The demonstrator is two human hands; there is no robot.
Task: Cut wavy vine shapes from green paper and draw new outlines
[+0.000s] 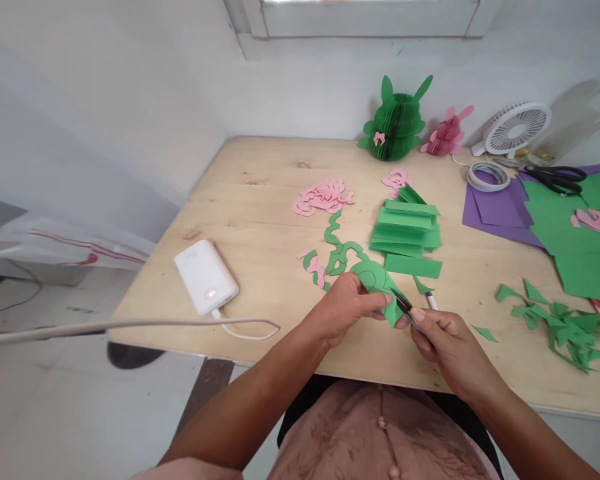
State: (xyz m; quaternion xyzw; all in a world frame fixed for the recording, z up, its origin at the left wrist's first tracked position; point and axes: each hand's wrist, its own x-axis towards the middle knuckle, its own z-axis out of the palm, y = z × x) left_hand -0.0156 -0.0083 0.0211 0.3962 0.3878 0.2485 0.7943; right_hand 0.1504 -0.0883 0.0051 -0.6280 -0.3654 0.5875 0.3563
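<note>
My left hand (347, 307) pinches a piece of green paper (373, 275) that has curved outlines on it. In my right hand (443, 340) is a pair of scissors (401, 301), its dark blades against the right side of that paper. The handles are mostly covered by my fingers. Just beyond my hands lie cut green curls (337, 259), a few pink curls among them. Folded green paper strips (405, 227) sit in a stack behind the held piece. A white pen (431, 300) lies close to my right hand.
Pink cut-outs (323, 196) are heaped mid-table. At the back stand a green paper figure (396, 127), a pink one (446, 132) and a white fan (517, 128). Rightward are tape (488, 177), black scissors (555, 179), purple sheets (500, 212) and green scraps (565, 327). A power bank (206, 275) lies left, cable trailing.
</note>
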